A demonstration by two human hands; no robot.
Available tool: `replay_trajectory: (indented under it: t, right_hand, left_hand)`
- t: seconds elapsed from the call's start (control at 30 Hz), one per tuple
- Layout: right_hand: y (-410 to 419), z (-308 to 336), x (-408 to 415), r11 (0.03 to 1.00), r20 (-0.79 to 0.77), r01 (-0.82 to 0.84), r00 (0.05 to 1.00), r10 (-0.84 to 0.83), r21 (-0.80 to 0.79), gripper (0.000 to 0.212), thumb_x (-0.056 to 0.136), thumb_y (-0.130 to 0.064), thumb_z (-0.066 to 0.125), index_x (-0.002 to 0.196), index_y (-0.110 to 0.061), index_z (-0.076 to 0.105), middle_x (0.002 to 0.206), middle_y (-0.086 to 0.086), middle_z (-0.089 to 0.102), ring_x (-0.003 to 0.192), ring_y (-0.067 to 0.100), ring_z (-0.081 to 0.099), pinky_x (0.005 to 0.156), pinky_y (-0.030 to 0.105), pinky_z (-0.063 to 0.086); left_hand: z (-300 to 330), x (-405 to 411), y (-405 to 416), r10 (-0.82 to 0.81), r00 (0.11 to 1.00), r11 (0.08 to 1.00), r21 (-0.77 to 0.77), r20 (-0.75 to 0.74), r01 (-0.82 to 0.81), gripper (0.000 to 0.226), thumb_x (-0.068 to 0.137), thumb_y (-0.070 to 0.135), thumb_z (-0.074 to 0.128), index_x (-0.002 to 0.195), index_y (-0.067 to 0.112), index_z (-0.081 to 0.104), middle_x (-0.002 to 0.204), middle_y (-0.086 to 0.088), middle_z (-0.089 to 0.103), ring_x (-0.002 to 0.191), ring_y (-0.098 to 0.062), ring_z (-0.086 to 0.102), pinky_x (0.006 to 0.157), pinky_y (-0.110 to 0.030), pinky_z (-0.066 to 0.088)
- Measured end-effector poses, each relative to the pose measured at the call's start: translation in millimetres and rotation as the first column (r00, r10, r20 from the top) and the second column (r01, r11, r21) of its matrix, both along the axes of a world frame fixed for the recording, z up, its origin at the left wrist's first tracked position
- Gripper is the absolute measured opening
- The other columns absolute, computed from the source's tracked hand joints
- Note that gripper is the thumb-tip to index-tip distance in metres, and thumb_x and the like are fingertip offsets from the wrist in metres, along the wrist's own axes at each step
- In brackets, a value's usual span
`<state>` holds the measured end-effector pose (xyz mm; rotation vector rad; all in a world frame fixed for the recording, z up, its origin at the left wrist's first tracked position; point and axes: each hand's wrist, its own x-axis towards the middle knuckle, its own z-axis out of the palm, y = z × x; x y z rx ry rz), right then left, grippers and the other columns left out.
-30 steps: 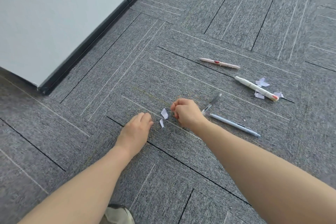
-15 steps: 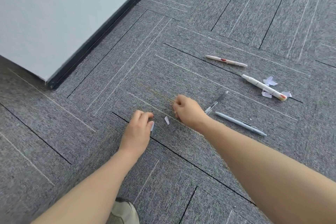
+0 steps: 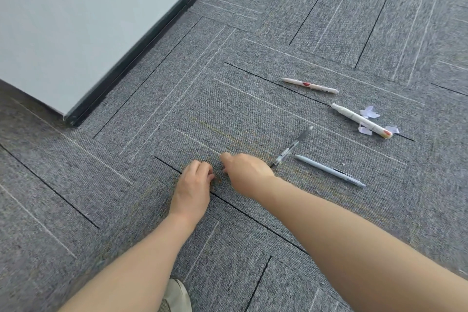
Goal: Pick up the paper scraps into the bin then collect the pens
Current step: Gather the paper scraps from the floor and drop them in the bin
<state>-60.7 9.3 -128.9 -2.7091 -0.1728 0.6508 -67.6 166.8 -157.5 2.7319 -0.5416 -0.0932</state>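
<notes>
On grey carpet, my left hand (image 3: 195, 185) and my right hand (image 3: 247, 172) rest close together, fingers curled tight and fingertips nearly touching. No paper scrap shows on the floor between them; whatever they pinch is hidden inside the fingers. Right of my right hand lie a clear pen (image 3: 291, 147) and a blue-grey pen (image 3: 329, 170). Farther off lie a white pen (image 3: 362, 121) and a cream pen with a red mark (image 3: 310, 85). Pale paper scraps (image 3: 369, 112) lie around the white pen, one (image 3: 394, 129) at its tip. No bin is in view.
A white wall (image 3: 76, 20) with a dark baseboard (image 3: 131, 58) runs along the upper left and ends at a corner. The toe of a light shoe (image 3: 176, 296) shows at the bottom edge between my arms.
Two scraps lay between my hands a second ago. My left fingers took one, then the other vanished from the carpet as both hands closed together.
</notes>
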Motion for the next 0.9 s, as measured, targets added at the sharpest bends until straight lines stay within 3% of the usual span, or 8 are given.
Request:
replay_trajectory:
  t: [0.1,0.2,0.27,0.4,0.57,0.7,0.77,0.9]
  right_hand:
    - [-12,3,2,0.881,-0.222,0.335,0.936,-0.271,0.334,0.007,0.098,-0.013,0.046,0.100,-0.008,0.051,0.088,0.004,0.061,0.060,0.013,0.049,0.048,0.026,0.039]
    - [-43,6,-5,0.332,-0.628,0.727,0.686,-0.366,0.601,0.015,0.100,-0.015,0.045,0.095,-0.005,0.054,0.078,0.005,0.057,0.046,0.006,0.041,0.042,0.019,0.036]
    - [-65,8,-14,-0.024,-0.762,0.790,0.582,-0.284,0.612,0.013,0.101,-0.008,0.044,0.089,-0.006,0.049,0.079,0.009,0.060,0.045,0.006,0.040,0.039,0.018,0.035]
    - [-95,11,-31,-0.264,-0.821,0.778,0.521,-0.234,0.569,0.011,0.098,-0.002,0.045,0.089,-0.008,0.046,0.078,0.009,0.065,0.049,0.008,0.043,0.038,0.017,0.037]
    - [-135,18,-46,-0.343,-0.809,0.737,0.486,-0.332,0.583,0.021,0.090,0.007,0.039,0.085,-0.009,0.052,0.066,0.003,0.051,0.049,0.011,0.042,0.039,0.019,0.036]
    - [-180,18,-61,-0.254,-0.704,0.778,0.312,-0.638,0.574,0.010,0.085,-0.005,0.049,0.083,-0.010,0.057,0.056,-0.003,0.040,0.045,0.011,0.031,0.040,0.021,0.024]
    - [-199,17,-66,-0.089,-0.532,0.830,0.266,-0.804,0.550,0.011,0.088,-0.013,0.053,0.084,-0.007,0.062,0.052,-0.002,0.036,0.043,0.012,0.028,0.042,0.023,0.024]
    - [-233,6,-72,0.338,-0.061,0.854,0.391,-0.918,0.396,0.021,0.097,-0.025,0.048,0.100,-0.014,0.065,0.067,0.000,0.059,0.051,0.016,0.048,0.051,0.031,0.039]
  left_hand:
    - [10,2,-9,0.146,0.987,0.985,-0.088,-0.069,-0.151,0.008,0.094,0.013,0.053,0.089,0.008,0.057,0.089,0.001,0.051,0.073,-0.013,0.049,0.062,-0.022,0.038]
    - [22,14,-23,0.402,0.869,0.839,-0.264,-0.289,-0.476,0.012,0.096,0.021,0.051,0.087,0.015,0.058,0.084,0.001,0.057,0.068,-0.011,0.051,0.055,-0.021,0.035]
    - [24,21,-37,0.409,0.816,0.765,-0.333,-0.409,-0.551,0.014,0.096,0.023,0.052,0.083,0.020,0.057,0.076,0.001,0.058,0.062,-0.016,0.052,0.055,-0.028,0.040]
    - [27,23,-79,0.242,0.714,0.587,-0.486,-0.657,-0.647,0.015,0.097,0.015,0.048,0.083,0.013,0.053,0.073,0.000,0.052,0.055,-0.013,0.041,0.051,-0.027,0.038]
    - [37,21,-129,-0.011,0.556,0.435,-0.505,-0.831,-0.746,0.016,0.101,0.009,0.039,0.086,0.010,0.045,0.072,-0.002,0.045,0.054,-0.009,0.034,0.041,-0.017,0.031]
    - [42,17,-176,-0.096,0.531,0.569,-0.485,-0.842,-0.665,0.023,0.097,-0.002,0.030,0.089,0.009,0.049,0.064,-0.001,0.040,0.047,-0.009,0.029,0.035,-0.018,0.023]
    - [43,16,-198,-0.082,0.619,0.712,-0.480,-0.781,-0.512,0.026,0.093,-0.002,0.031,0.085,0.009,0.054,0.061,-0.001,0.040,0.046,-0.011,0.029,0.038,-0.023,0.024]
    - [49,15,-251,-0.124,0.823,0.924,-0.367,-0.555,-0.109,0.020,0.092,0.018,0.044,0.079,0.014,0.057,0.057,0.002,0.048,0.049,-0.014,0.038,0.047,-0.027,0.027]
